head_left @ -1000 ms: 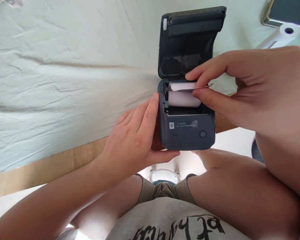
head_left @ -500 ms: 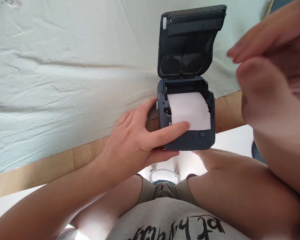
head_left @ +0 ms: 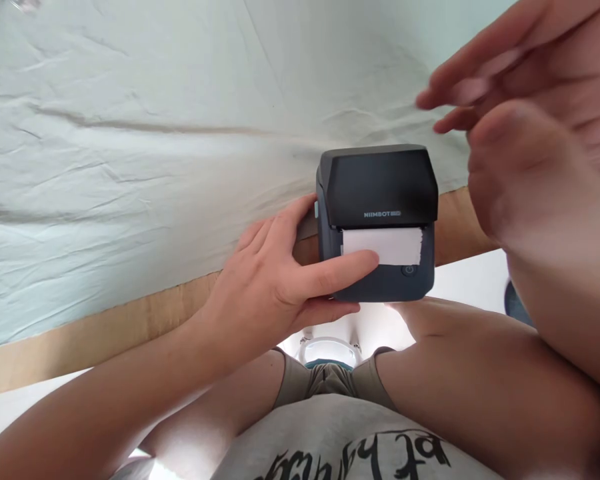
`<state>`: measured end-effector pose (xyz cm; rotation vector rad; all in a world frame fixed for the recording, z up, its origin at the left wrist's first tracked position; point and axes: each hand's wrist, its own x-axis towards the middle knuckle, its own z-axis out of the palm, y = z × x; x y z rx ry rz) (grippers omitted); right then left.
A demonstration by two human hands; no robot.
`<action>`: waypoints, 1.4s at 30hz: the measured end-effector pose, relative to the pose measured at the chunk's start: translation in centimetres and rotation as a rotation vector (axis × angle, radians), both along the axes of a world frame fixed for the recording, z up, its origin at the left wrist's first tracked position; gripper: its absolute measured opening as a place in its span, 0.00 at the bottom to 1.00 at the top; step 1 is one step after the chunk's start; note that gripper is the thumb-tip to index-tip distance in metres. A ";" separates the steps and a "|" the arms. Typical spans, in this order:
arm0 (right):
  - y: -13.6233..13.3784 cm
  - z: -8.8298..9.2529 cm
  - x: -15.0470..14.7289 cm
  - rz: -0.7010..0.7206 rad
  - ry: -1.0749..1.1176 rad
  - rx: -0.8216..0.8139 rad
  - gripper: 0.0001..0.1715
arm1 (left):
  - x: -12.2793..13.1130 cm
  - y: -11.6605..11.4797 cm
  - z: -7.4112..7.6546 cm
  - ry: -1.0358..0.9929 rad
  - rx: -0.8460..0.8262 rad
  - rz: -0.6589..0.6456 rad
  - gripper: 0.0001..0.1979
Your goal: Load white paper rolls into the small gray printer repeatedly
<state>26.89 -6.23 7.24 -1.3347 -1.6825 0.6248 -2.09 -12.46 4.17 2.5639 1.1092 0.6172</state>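
Left hand (head_left: 275, 267) grips a printer (head_left: 380, 183) by its left side over the edge of the worktop (head_left: 170, 303), thumb pinning the paper (head_left: 400, 245). Right hand (head_left: 545, 133) hangs loosely open, apparently empty. Printer looks rigid, fairly light, best held by its sides; paper, limp, tearable.

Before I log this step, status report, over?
Left hand gripping printer. Right hand open, off it. Lid down, paper poking out. Left thumb partly covers paper.
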 end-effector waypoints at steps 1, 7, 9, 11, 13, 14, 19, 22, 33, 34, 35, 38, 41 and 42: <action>-0.2 -0.2 0.1 0.054 -0.008 0.042 0.37 | 0.0 0.0 0.0 -0.005 0.003 -0.011 0.23; 0.2 -0.6 0.3 0.362 -0.064 -0.147 0.32 | 0.0 0.2 0.2 0.019 0.015 -0.014 0.39; 0.6 -0.7 0.6 0.408 -0.053 -0.233 0.28 | 0.1 0.1 0.4 0.055 -0.004 0.014 0.47; 0.9 -0.8 0.9 0.476 -0.039 -0.283 0.27 | 0.2 0.0 0.5 0.100 -0.014 0.033 0.50; 1.1 -0.9 1.1 0.520 -0.029 -0.316 0.28 | 0.3 -0.1 0.4 0.117 -0.012 0.049 0.48; 1.1 -1.0 1.1 0.533 -0.022 -0.335 0.28 | 0.3 -0.1 0.3 0.098 0.004 0.050 0.47; 0.6 -2.2 1.0 0.511 -0.003 -0.252 0.39 | 0.6 0.0 -0.4 0.012 0.026 0.091 0.54; 0.0 -3.1 1.3 0.387 -0.021 -0.095 0.42 | 0.5 0.2 -0.3 0.039 0.009 0.103 0.56; -0.7 -2.3 0.4 0.161 -0.125 -0.107 0.32 | 0.2 -0.1 0.4 0.073 -0.037 0.126 0.53; -0.8 -2.2 0.2 0.161 -0.134 -0.128 0.29 | 0.2 -0.2 0.4 0.077 -0.043 0.126 0.54; -0.8 -2.0 0.1 0.161 -0.144 -0.156 0.26 | 0.3 -0.2 0.5 0.082 -0.051 0.125 0.54; -1.0 -1.5 -0.2 0.167 -0.154 -0.234 0.19 | 0.4 -0.3 0.5 0.084 -0.050 0.136 0.53; -1.0 -1.1 -0.3 0.187 -0.133 -0.284 0.21 | 0.5 -0.4 0.6 0.074 -0.014 0.163 0.50; -1.0 -1.0 -0.3 0.194 -0.129 -0.294 0.22 | 0.5 -0.4 0.7 0.073 -0.009 0.171 0.49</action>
